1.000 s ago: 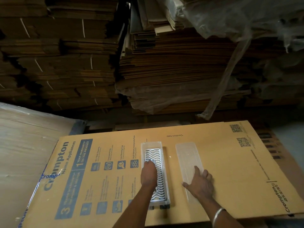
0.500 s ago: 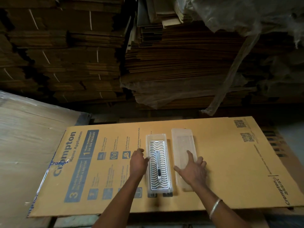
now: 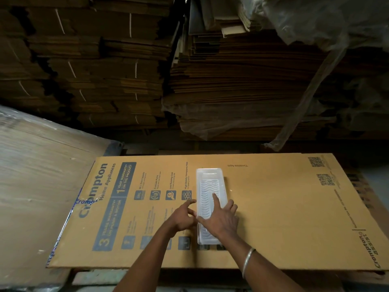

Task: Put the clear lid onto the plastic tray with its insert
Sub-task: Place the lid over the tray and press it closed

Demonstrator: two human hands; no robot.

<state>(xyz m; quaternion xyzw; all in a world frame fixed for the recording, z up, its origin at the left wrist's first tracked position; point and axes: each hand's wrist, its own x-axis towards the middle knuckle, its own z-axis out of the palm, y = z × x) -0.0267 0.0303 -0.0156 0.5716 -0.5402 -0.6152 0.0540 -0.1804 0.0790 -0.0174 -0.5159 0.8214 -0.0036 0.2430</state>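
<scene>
A long clear lid [image 3: 208,182] lies on top of the plastic tray, whose wavy-patterned insert [image 3: 207,197] shows faintly through it. Both lie lengthwise on a flat printed cardboard sheet [image 3: 273,207]. My right hand [image 3: 221,220] rests flat on the lid's near half, index finger stretched along it and thumb at its left edge. My left hand [image 3: 183,217] is at the tray's left side, fingers spread and touching the rim near the middle. The tray's near end is partly hidden under my right hand.
Tall stacks of flattened cardboard [image 3: 105,70] rise behind the sheet, some under loose plastic film [image 3: 315,28]. A plastic-wrapped pallet of board [image 3: 37,175] stands at the left. The sheet's front edge [image 3: 147,267] overhangs close to me.
The lid lay to the right of the tray under my right hand; it now sits on the tray. My left hand moved from the insert to the tray's left edge.
</scene>
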